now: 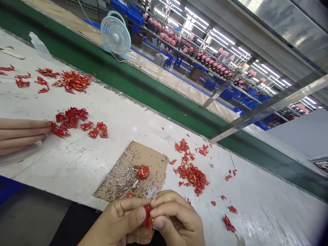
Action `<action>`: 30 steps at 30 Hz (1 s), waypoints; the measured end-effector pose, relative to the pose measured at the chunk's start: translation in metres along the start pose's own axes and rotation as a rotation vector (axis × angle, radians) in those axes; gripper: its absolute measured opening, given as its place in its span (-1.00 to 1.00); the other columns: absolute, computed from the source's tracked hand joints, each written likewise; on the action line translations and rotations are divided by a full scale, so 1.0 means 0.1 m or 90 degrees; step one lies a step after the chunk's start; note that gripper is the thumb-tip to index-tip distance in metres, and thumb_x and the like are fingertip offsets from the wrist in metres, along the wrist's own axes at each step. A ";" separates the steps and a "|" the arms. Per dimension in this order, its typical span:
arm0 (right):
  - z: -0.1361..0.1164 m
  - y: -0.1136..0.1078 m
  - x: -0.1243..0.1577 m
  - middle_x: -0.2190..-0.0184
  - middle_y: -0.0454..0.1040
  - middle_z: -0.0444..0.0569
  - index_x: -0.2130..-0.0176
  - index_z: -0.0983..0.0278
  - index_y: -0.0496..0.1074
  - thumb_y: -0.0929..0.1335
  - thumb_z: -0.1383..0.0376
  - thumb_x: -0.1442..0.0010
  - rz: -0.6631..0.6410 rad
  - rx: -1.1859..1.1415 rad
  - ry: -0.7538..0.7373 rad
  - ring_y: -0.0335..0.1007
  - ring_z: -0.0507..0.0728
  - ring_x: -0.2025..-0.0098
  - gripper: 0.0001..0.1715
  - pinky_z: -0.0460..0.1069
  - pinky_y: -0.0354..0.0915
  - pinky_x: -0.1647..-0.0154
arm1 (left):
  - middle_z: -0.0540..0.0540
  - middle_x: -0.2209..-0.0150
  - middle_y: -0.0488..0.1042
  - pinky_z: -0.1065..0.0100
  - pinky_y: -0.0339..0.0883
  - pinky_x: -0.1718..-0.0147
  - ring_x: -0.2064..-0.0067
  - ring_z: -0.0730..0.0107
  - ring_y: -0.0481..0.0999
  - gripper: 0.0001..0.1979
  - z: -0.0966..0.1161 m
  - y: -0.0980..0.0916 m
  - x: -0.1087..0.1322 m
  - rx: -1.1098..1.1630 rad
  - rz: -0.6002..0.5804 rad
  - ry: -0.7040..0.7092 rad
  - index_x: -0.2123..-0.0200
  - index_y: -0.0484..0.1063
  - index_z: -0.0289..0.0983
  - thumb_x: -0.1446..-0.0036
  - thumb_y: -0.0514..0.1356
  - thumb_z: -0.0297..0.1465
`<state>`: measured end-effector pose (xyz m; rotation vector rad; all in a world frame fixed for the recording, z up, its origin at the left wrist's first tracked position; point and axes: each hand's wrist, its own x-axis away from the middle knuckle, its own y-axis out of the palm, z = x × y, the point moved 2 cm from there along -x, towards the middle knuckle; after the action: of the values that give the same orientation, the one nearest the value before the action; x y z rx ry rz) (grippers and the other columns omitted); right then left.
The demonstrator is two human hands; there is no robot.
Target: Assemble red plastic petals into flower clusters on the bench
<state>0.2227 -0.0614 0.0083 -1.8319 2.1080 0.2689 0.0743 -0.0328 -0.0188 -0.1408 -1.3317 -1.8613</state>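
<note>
Close to my body, my left hand (120,218) pinches a small red piece (148,218) with thin orange-tipped strands hanging down. My right hand (176,215) has its fingertips closed on the same piece from the other side, so much of it is hidden. Just beyond the hands lies a brown cardboard sheet (153,153), spotted with dark wet drops. On it sits a shiny red round object (143,172) in a smear of clear liquid. To the right of the cardboard is a pile of red, orange-streaked spiky pieces (193,177).
Another person's hand (23,135) touches a cluster of red pieces (71,118) at left. More lie in a farther pile (74,81) and scattered at right (229,223). A green conveyor belt (164,92) runs behind the white table (123,112); a light-blue fan (115,36) stands beyond.
</note>
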 end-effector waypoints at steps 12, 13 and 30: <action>0.07 0.01 0.10 0.29 0.61 -0.04 0.23 0.09 0.67 0.47 0.16 -0.25 0.022 -0.006 0.059 0.56 0.12 0.19 -0.88 -0.01 0.45 0.10 | -0.07 0.48 0.54 0.45 0.43 0.36 0.45 0.48 0.50 -0.62 -0.07 -0.03 -0.03 -0.008 0.003 0.010 0.30 0.64 -0.32 0.10 0.50 -0.16; 0.08 0.01 0.11 0.29 0.60 -0.05 0.24 0.09 0.66 0.47 0.16 -0.25 0.025 -0.001 0.068 0.55 0.12 0.18 -0.89 -0.01 0.44 0.09 | -0.07 0.47 0.54 0.45 0.43 0.35 0.44 0.48 0.50 -0.63 -0.07 -0.04 -0.03 -0.009 0.006 0.009 0.32 0.63 -0.32 0.09 0.49 -0.16; 0.15 0.16 0.29 0.21 0.54 -0.04 0.09 0.05 0.56 0.39 0.13 -0.34 0.124 0.014 0.051 0.50 0.15 0.12 -0.83 0.02 0.40 0.09 | -0.06 0.44 0.54 0.50 0.36 0.36 0.43 0.52 0.48 -0.71 -0.15 -0.11 -0.06 -0.057 -0.052 0.024 0.31 0.64 -0.29 0.01 0.46 -0.20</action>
<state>0.2055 -0.0805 -0.0181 -1.6523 2.3375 0.2208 0.0759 -0.0411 -0.0364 -0.0987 -1.2466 -1.9835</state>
